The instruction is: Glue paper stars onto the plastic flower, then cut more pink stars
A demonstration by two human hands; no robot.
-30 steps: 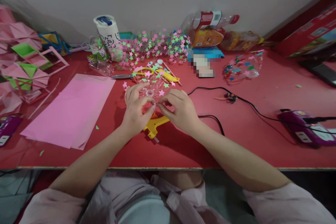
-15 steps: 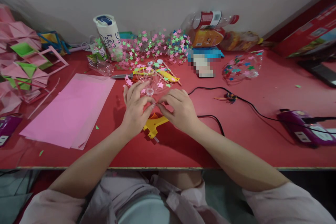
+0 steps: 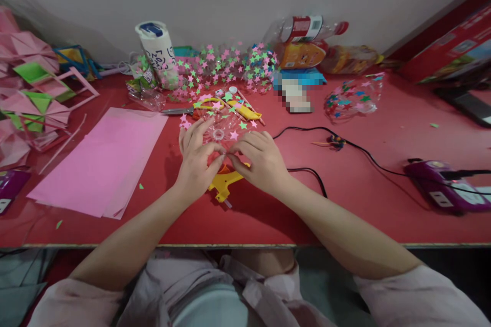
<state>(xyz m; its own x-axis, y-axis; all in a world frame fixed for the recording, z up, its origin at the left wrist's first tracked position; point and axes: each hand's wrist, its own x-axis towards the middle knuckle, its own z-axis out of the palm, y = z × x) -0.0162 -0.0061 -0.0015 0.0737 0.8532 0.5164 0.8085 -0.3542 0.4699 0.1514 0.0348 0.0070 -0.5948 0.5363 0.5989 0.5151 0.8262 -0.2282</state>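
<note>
Yellow glue gun (image 3: 222,186): on worktop (image 3: 383,214), partly under yr hands.
Yr L hand (image 3: 196,163): narrow pinch, gun's left; can't tell what's held.
Yr R hand (image 3: 265,162): ditto, gun's right.
Starry plastic (image 3: 218,134): beyond gun.

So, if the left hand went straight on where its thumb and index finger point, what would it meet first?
Most likely the right hand, directly ahead; whether the two already touch is unclear.
</note>
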